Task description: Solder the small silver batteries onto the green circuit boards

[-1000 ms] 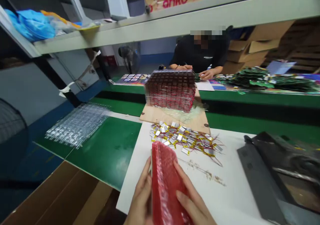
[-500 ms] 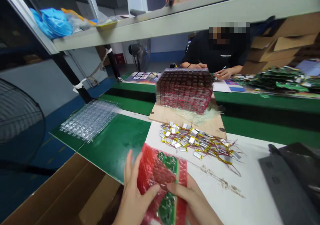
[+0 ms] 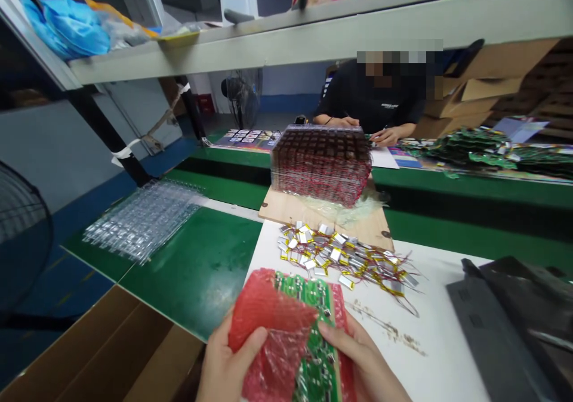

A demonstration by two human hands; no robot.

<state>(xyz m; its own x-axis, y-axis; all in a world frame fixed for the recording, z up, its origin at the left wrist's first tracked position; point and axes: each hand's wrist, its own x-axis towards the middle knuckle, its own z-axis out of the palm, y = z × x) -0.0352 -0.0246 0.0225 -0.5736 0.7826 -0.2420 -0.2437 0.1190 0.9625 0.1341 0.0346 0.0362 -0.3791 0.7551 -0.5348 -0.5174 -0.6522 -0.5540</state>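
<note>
Low in front of me, a panel of green circuit boards (image 3: 319, 360) lies partly wrapped in red bubble wrap (image 3: 268, 309). My left hand (image 3: 230, 357) is closed on the wrap's left side, its thumb pressed on top. On the right edge, my right hand (image 3: 360, 345) grips the boards and wrap, its thumb lying on the green surface and its other fingers hidden underneath. A fold of the wrap covers the left part of the boards. Just beyond is a loose heap of small silver battery cells (image 3: 338, 256) with yellow ends and thin dark red wires.
Behind the cells, a tall stack of filled clear trays (image 3: 320, 166) stands on a wooden board (image 3: 380, 226). Clear plastic trays (image 3: 145, 217) lie at left, above an open cardboard box (image 3: 102, 348). A dark grey bin (image 3: 483, 330) is at right. Across the bench a person (image 3: 371, 104) works.
The bubble wrap's flap now lies flatter over the left part of the boards. My left fingers have come down from upright to around the packet's side. The view has shifted slightly right.
</note>
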